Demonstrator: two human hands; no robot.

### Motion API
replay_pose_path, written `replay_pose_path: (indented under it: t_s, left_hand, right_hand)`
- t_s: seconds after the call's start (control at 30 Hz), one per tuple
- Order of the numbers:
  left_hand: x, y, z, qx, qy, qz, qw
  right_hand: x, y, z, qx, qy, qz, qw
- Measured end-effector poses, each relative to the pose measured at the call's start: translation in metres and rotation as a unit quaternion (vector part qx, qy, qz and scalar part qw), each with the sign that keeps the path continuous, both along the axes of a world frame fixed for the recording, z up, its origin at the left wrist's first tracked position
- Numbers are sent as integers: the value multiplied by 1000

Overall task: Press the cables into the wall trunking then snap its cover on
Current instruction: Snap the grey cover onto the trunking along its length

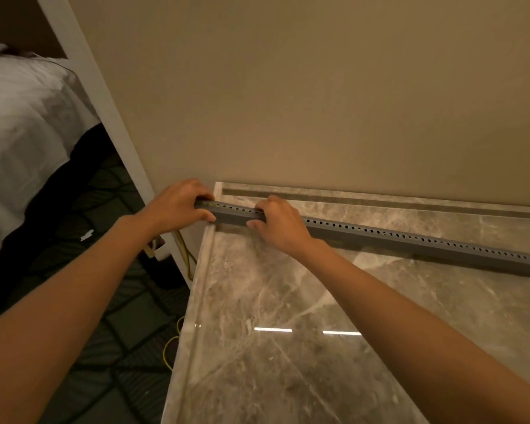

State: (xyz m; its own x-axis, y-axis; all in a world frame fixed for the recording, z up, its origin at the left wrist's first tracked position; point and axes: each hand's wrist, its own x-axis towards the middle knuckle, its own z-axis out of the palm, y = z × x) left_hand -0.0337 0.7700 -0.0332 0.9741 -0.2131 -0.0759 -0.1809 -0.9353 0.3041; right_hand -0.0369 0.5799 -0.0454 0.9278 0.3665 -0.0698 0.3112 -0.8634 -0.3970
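A long grey trunking [410, 243] with a row of small holes along its top lies across the marble counter [288, 316], running from the left corner to the right edge. My left hand [178, 206] grips its left end, fingers over the top and thumb on the front face. My right hand [280, 221] clamps it a little further right in the same way. A yellow-green cable [185, 255] hangs from under the left end down beside the counter, and more of the same cable [169, 347] loops on the floor. Whether a cover is on the trunking I cannot tell.
The beige wall [318, 102] rises just behind the counter, with a recessed marble ledge [380, 199] along its foot. A white door frame [110, 123] stands at the left. Beyond it are a bed with white linen [22, 123] and dark patterned carpet [104, 301].
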Motion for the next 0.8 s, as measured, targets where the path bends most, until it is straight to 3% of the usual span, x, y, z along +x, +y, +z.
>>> replay_pose_path:
  t_s: [0.2, 0.5, 0.8]
  left_hand:
    - [4, 23, 4, 58, 29, 9, 998]
    - [7, 22, 0, 74, 17, -7, 997]
    - [7, 16, 6, 112, 35, 2, 993]
  right_hand:
    - [5, 29, -1, -10, 1, 28, 1000]
    - [4, 32, 3, -45, -12, 44, 998]
    - [9, 28, -4, 1, 11, 41, 999]
